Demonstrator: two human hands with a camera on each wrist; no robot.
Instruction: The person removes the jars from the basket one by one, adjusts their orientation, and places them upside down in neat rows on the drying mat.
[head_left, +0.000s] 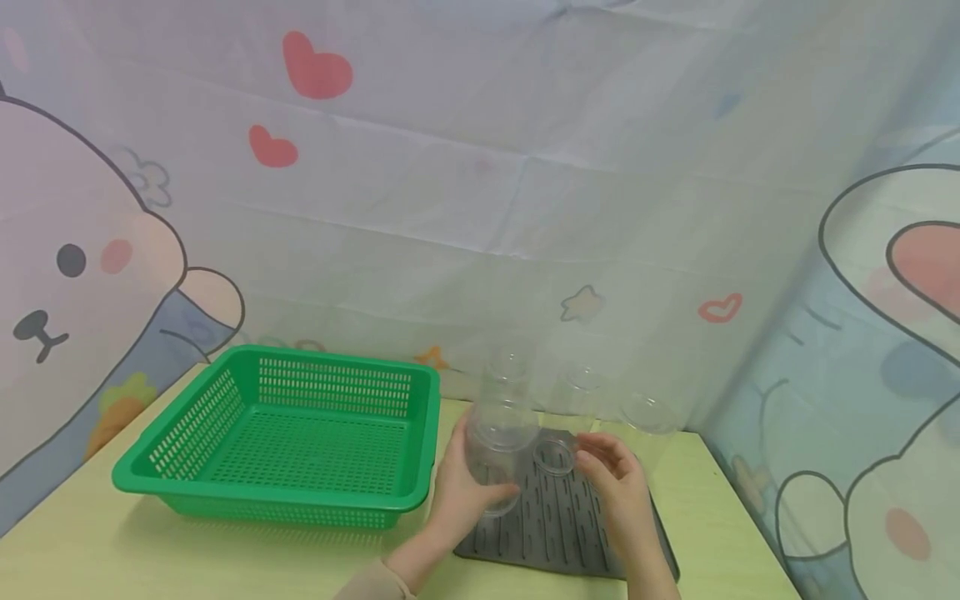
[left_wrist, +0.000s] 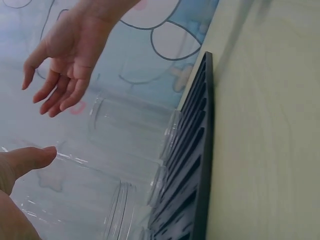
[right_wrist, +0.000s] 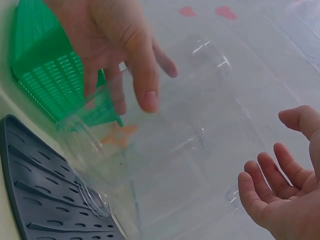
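My left hand grips a clear plastic jar from its left side, thumb across the front. In the right wrist view the same jar tilts above the grey ridged drying mat, its ringed neck towards the mat. My right hand is to the right of that jar, its fingers loosely bent around nothing; the left wrist view shows its palm bare. Between the hands, a clear round rim appears over the mat. More clear jars stand behind, including one neck-down on the mat.
A large green plastic basket with slotted walls stands on the light wooden table, left of the mat. Nothing lies in it. At the mat's back right is another clear container. A printed cloth hangs behind the table.
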